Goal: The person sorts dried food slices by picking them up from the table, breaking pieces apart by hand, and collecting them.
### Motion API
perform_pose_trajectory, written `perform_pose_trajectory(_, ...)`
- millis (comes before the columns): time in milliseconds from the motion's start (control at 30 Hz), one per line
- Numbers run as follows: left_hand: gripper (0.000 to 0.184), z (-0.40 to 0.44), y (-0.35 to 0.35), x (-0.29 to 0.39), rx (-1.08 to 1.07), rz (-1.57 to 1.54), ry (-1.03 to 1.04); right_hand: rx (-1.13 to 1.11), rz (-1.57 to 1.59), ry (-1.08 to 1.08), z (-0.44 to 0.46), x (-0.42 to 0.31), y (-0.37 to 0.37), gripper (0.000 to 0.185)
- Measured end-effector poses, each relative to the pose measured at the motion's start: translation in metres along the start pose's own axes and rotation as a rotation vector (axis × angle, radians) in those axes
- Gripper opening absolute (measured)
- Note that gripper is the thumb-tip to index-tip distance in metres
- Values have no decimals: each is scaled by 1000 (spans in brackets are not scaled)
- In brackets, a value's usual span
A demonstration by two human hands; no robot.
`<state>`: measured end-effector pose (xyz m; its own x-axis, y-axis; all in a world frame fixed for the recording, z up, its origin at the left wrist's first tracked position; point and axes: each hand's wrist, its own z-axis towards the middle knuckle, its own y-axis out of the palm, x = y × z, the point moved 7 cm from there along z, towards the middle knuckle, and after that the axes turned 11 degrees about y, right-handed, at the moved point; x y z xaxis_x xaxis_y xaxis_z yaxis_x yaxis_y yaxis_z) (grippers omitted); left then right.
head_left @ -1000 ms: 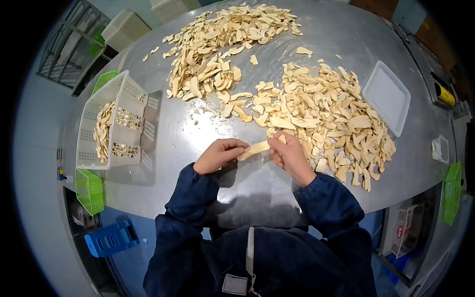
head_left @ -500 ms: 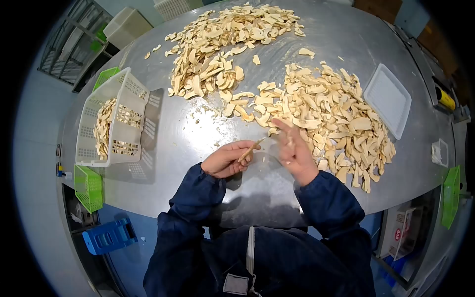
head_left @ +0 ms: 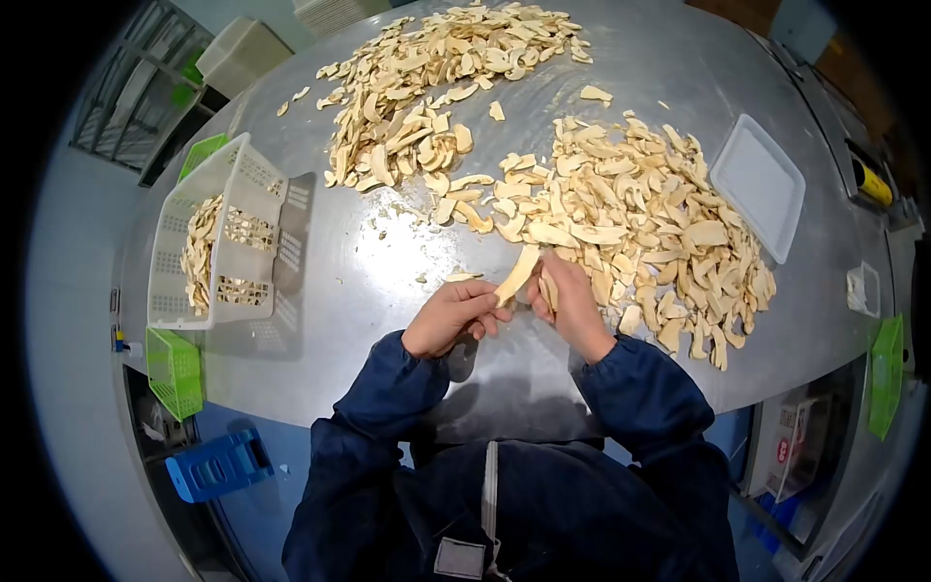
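Note:
Between thumb and fingers, my left hand [head_left: 454, 315] holds a long pale slice [head_left: 519, 274] that looks like dried mushroom, its upper end tilted up to the right. My right hand [head_left: 570, 303] is closed beside it, with another pale slice [head_left: 549, 289] showing in its fingers. Both hands are above the metal table [head_left: 495, 378], in front of a large pile of slices [head_left: 640, 213]. A second pile [head_left: 417, 87] spreads farther back. One loose slice [head_left: 465, 276] lies just beyond my left hand.
A white perforated basket [head_left: 218, 242] holding slices stands at the left. Green baskets [head_left: 175, 373] are beside it. On the right lie a white tray [head_left: 759, 189] and a small clear container [head_left: 863, 291]. A blue stool [head_left: 219, 466] is below the table at left.
My right hand has closed and now holds a slice. The slice in my left hand has turned its broad face up. A loose slice now lies beyond my left hand.

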<state>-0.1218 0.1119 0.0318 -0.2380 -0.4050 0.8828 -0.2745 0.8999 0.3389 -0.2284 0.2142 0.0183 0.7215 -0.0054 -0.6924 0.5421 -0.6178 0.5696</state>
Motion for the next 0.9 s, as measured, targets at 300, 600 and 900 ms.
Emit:
perform_pose_trajectory(300,19,-1,-2,1,8,216,46,35,-231,-64,-1,-3,4,17)
perform_pose_trajectory(600,21,5,16,9,-49,418,254,-64,-185,-3,-4,7,14,12)
perform_pose_trajectory(900,18,15,19,25,-152,515,372,-75,77,99,1,10,9,11)
